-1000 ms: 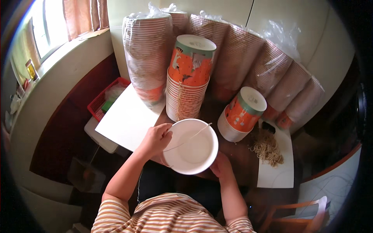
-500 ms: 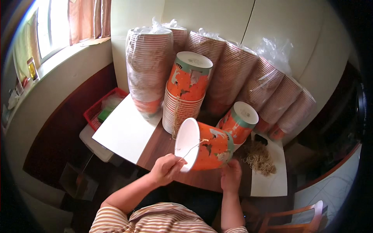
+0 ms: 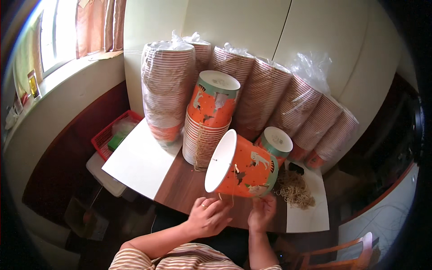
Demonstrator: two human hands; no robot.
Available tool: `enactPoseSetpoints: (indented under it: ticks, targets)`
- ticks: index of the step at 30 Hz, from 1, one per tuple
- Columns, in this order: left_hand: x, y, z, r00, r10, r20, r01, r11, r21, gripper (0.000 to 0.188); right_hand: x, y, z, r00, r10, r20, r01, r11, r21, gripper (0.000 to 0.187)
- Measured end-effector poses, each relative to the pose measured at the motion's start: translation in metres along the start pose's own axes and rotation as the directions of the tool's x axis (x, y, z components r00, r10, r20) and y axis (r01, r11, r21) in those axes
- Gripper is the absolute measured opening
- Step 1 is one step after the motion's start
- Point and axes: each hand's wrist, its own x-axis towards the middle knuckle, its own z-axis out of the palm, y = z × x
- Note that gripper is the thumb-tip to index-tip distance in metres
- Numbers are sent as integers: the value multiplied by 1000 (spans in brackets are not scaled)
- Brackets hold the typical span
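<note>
An orange paper bucket with animal pictures and a green base band is tilted in front of me, its white mouth facing left. My right hand grips it from below at the base end. A thin cord comes out through the bucket's side and hangs down. Just under the rim, my left hand has its fingers curled close to the cord. Whatever those fingers hold is hidden. Behind the bucket, a nested stack of buckets carries an upside-down bucket on top, with cords draped down its front.
Tall plastic-wrapped bucket stacks line the back wall. Another upturned bucket is partly hidden behind mine. A heap of cords lies on the table's white right part. A red basket is at left, a chair at lower right.
My left hand has moved off the bucket's rim, down and slightly right. The bucket's mouth has tipped upward. The cord that crossed the rim now hangs down along the outside.
</note>
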Motion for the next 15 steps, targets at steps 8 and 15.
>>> enactPoseSetpoints:
  ticks: [8, 15]
  targets:
    - [65, -36, -42, 901, -394, -182, 271, 838, -473, 25, -5, 10, -12, 998, 61, 20, -57, 982, -179, 21]
    - [72, -41, -22, 764, -630, 142, 499, 437, -748, 17, -3, -3, 6, 996, 57, 65, -51, 995, -92, 20]
